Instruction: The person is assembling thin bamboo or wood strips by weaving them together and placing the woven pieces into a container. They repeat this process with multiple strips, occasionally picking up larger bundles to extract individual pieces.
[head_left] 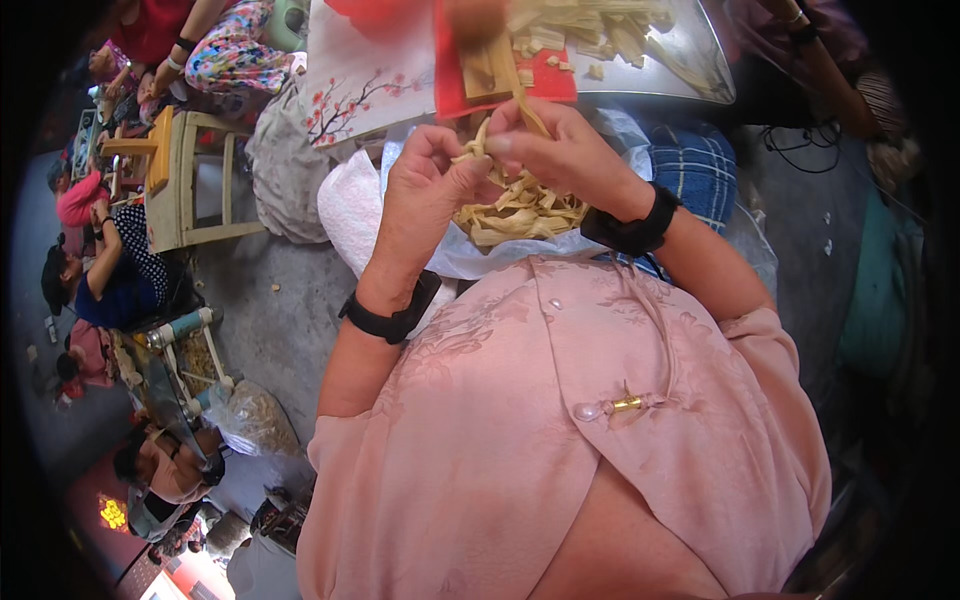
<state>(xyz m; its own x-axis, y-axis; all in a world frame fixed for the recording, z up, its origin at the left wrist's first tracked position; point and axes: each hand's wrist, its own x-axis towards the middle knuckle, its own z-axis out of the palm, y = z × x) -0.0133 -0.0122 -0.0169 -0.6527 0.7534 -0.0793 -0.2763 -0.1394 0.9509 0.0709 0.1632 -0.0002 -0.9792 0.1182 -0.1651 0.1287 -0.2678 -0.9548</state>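
Note:
My left hand (428,190) and my right hand (572,158) meet above my lap, fingers pinched. Between their fingertips is a pale yellow, dried-looking fibrous strip (479,138), bent where the hands come together. Another length of the strip (527,108) rises past my right fingers toward the table; whether both are one piece I cannot tell. Just below the hands, a heap of similar curled strips (528,210) lies in a whitish plastic bag (480,258) on my lap. Each wrist wears a black band.
Ahead stands a table with a flowered white cover (370,85), a red cloth (548,86), a wooden block (489,70) and a metal tray (690,65) holding more strips and small cut pieces. A wooden stool (190,190) is at left. Other people sit around; cables (800,140) lie at right.

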